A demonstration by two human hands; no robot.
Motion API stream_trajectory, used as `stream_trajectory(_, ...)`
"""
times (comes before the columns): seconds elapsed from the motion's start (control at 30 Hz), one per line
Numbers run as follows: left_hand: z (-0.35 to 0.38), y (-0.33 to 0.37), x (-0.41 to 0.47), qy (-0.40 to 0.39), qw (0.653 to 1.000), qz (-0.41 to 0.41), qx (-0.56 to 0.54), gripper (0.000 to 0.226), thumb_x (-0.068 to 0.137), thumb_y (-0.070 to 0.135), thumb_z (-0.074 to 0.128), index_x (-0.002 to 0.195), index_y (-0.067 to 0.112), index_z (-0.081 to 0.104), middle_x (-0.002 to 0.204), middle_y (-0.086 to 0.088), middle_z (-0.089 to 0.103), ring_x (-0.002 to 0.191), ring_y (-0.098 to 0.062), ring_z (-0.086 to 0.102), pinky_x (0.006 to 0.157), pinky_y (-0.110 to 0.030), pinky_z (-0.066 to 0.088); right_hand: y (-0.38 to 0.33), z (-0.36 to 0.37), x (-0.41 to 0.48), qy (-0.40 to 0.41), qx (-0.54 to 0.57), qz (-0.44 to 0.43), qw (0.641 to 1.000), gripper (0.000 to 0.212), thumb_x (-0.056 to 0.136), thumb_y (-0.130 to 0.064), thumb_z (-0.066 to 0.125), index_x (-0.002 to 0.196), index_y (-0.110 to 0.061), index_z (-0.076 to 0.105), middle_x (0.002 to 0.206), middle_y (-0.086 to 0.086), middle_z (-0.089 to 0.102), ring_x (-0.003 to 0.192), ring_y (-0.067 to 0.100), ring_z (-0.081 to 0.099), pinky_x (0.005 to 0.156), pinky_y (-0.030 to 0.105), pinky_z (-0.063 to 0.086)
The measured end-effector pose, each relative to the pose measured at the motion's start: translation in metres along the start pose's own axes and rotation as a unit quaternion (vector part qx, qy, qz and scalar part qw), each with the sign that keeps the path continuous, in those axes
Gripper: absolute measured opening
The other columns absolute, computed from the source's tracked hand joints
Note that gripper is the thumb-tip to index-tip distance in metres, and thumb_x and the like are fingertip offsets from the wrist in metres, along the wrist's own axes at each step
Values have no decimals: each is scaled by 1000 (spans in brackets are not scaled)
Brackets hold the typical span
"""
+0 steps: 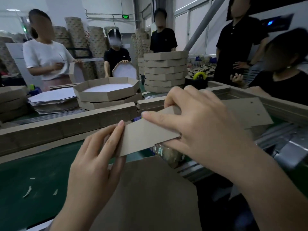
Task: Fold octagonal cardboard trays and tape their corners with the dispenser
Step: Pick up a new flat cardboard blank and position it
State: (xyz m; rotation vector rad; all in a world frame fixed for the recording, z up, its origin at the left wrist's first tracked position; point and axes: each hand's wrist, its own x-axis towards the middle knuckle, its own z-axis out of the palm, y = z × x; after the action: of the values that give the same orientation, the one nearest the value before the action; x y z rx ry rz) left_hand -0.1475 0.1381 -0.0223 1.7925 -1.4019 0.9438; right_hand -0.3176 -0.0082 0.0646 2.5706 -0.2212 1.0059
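Observation:
A brown octagonal cardboard tray [150, 194] is tilted up in front of me, its underside facing the camera. Two of its side flaps [146, 135] meet at a corner at the top. My left hand [96, 160] pinches the left flap between fingers and thumb. My right hand [196, 124] grips the right flap at the corner, index finger stretched along its top edge. Something shiny and crinkled, maybe tape [160, 150], shows under my right hand. A dispenser is not plainly visible.
A green conveyor belt [33, 177] runs under the tray. A low cardboard wall [66, 129] borders it. Beyond it are a folded tray [106, 90], flat blanks [53, 99] and a tall stack of trays [165, 70]. Several people stand around. A yellow tape roll [199, 75] lies at the back.

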Motion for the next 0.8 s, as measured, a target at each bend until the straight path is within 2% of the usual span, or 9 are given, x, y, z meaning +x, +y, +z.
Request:
stream_trajectory(0.07, 4, 8, 4, 25, 999, 8, -37, 45, 101, 29, 38, 141, 9, 46, 130, -8, 53, 112, -27, 54, 95, -31, 42, 3, -17, 0, -15, -26, -5, 1000, 50, 80, -52, 66, 124, -28, 67, 97, 7, 59, 86, 29, 53, 71, 37, 34)
stream_trajectory(0.17, 8, 22, 15, 54, 996, 19, -70, 44, 103, 27, 36, 140, 7, 47, 129, -9, 54, 115, -26, 53, 101, -26, 38, 7, -43, -1, -21, -55, 1, 998, 58, 78, -62, 53, 121, -27, 69, 96, 7, 60, 84, 30, 53, 71, 35, 28)
stream_trajectory(0.3, 11, 42, 27, 75, 990, 36, -116, 45, 95, 14, 46, 139, 7, 47, 129, -8, 55, 115, -23, 53, 102, -23, 37, 14, -73, -8, -38, -104, 15, 994, 66, 75, -72, 41, 119, -33, 69, 92, 1, 59, 82, 26, 51, 69, 34, 29)
stream_trajectory(0.4, 13, 52, 28, 80, 985, 45, -146, 45, 95, 14, 47, 139, 8, 47, 129, -4, 53, 116, -19, 51, 102, -22, 36, 16, -82, -18, -38, -110, 24, 993, 68, 75, -74, 38, 117, -32, 70, 89, 0, 59, 78, 25, 51, 66, 33, 30)
stream_trajectory(0.53, 17, 51, 18, 68, 983, 52, -160, 41, 99, 19, 44, 137, 8, 50, 124, -4, 55, 110, -21, 52, 97, -24, 38, 16, -67, -33, -86, -35, 55, 994, 68, 79, -75, 33, 121, -34, 67, 88, -5, 55, 80, 19, 52, 64, 33, 41)
stream_trajectory(0.63, 22, 43, 8, 44, 987, 39, -152, 41, 99, 21, 43, 137, 8, 51, 117, -7, 57, 105, -20, 51, 94, -21, 37, 20, -39, -39, -114, 84, 80, 987, 69, 79, -79, 30, 131, -42, 57, 91, -13, 46, 82, 6, 44, 62, 19, 35)
stream_trajectory(0.7, 25, 32, 3, 21, 988, 27, -147, 44, 94, 18, 47, 137, 10, 52, 118, -4, 55, 108, -16, 49, 95, -19, 37, 23, -12, -43, -122, 154, 93, 976, 69, 77, -80, 31, 135, -46, 50, 94, -16, 44, 85, 2, 42, 63, 17, 33)
stream_trajectory(0.8, 30, 6, -10, -47, 993, -24, -110, 51, 87, 17, 60, 138, 14, 53, 120, 2, 54, 109, -14, 52, 90, -24, 44, 25, 28, -50, -100, 204, 102, 969, 66, 77, -75, 40, 132, -41, 56, 92, -15, 46, 85, 3, 42, 64, 17, 33)
